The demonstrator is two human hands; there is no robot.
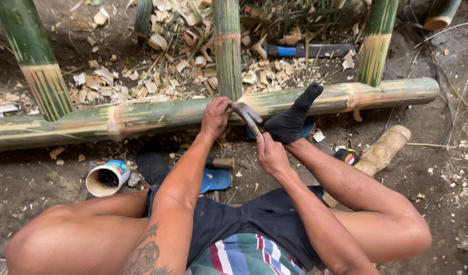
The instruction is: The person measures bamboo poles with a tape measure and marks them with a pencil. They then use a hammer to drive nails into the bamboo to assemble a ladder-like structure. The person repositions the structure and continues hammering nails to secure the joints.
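My left hand (215, 116) rests against a long horizontal green bamboo pole (142, 116), just below an upright bamboo post (228, 48) that meets it. Its fingers touch the metal head of a hammer (247, 116). My right hand (271, 154) grips the hammer's handle lower down. My right foot in a black sock (293, 118) presses against the horizontal pole to the right of the hammer.
Two more upright bamboo posts (38, 61) (377, 40) join the pole. Wood chips (162, 66) and a blue-handled blade (307, 50) lie behind. A tipped can (107, 177), a blue sandal (216, 179), a short log (382, 150) and a tape measure (347, 155) lie on the dirt.
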